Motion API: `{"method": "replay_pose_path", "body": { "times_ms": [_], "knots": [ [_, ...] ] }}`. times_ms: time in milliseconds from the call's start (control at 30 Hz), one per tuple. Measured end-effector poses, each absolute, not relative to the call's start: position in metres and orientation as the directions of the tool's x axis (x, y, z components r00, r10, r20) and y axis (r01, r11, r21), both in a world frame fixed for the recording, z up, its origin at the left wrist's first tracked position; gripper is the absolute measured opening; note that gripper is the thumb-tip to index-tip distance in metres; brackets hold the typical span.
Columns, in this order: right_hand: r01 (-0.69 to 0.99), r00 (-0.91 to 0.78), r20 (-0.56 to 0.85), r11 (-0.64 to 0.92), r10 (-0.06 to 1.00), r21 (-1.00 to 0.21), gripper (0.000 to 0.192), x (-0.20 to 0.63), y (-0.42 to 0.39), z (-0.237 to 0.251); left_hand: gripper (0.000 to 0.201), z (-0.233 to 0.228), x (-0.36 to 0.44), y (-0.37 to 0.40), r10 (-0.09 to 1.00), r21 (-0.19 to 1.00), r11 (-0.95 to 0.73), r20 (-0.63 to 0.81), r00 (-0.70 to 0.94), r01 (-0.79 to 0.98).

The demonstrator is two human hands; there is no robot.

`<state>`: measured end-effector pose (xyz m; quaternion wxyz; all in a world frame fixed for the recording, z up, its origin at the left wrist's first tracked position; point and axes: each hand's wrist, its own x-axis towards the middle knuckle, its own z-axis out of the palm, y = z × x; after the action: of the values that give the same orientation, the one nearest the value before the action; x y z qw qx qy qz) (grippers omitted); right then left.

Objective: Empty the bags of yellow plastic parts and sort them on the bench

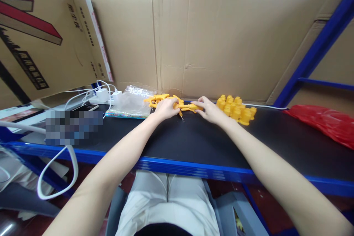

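Note:
Both hands meet over the middle of the black tabletop on a yellow plastic piece (pixel 189 107), long and thin with a ridged stretch. My left hand (pixel 166 107) is closed around its left end, thumb toward the middle. At the other end, my right hand (pixel 209 110) pinches it between thumb and fingers. Below the left hand's thumb a metal spiral (pixel 182 118), like a corkscrew's worm, sticks out; what it joins is partly hidden. Behind the left hand lies a heap of yellow plastic parts (pixel 156 98). Several yellow knob-shaped pieces (pixel 235 108) stand grouped beside my right hand.
Clear plastic bags (pixel 129 101) lie left of the heap, near white chargers (pixel 102 96) and cables. A red plastic bag (pixel 323 121) rests at the right. Cardboard (pixel 221 44) walls the back, and a blue rail (pixel 193 167) edges the table's front.

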<state>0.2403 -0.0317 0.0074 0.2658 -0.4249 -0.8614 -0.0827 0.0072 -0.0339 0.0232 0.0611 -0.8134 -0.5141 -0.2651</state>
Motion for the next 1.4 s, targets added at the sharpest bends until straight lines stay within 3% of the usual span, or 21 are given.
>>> {"method": "replay_pose_path", "body": {
  "times_ms": [367,633,733,833,933,1067,1167,1400],
  "knots": [
    [0.729,-0.519,0.494,0.663,0.697,-0.169,0.046,0.238,-0.033,0.007,0.027,0.023,0.006,-0.033,0.779,0.18,-0.505,0.516,0.356,0.844],
    [0.747,-0.509,0.499,0.648,0.702,-0.149,0.044,0.235,-0.036,0.01,0.027,0.019,0.005,-0.026,0.793,0.294,-0.529,0.505,0.34,0.796],
    [0.74,-0.498,0.507,0.649,0.703,-0.174,0.044,0.234,-0.036,0.01,0.028,0.019,0.005,-0.025,0.786,0.263,-0.528,0.512,0.348,0.807],
    [0.704,-0.453,0.522,0.649,0.723,-0.289,0.05,0.237,-0.033,0.009,0.027,0.02,0.003,-0.026,0.785,0.213,-0.504,0.518,0.34,0.837],
    [0.617,-0.386,0.448,0.587,0.806,-0.524,0.054,0.242,-0.029,0.009,0.027,0.02,0.002,-0.026,0.803,0.192,-0.468,0.5,0.324,0.863],
    [0.43,-0.317,0.384,0.492,0.867,-0.757,0.04,0.248,-0.028,0.012,0.026,0.019,0.0,-0.025,0.805,0.191,-0.47,0.492,0.33,0.862],
    [0.402,-0.276,0.291,0.385,0.916,-0.831,0.033,0.247,-0.032,0.016,0.025,0.018,0.002,-0.025,0.793,0.179,-0.483,0.503,0.342,0.857],
    [0.357,-0.252,0.149,0.235,0.956,-0.904,0.046,0.237,-0.042,0.02,0.025,0.016,0.002,-0.023,0.797,0.199,-0.472,0.513,0.319,0.859]
  ]
}}
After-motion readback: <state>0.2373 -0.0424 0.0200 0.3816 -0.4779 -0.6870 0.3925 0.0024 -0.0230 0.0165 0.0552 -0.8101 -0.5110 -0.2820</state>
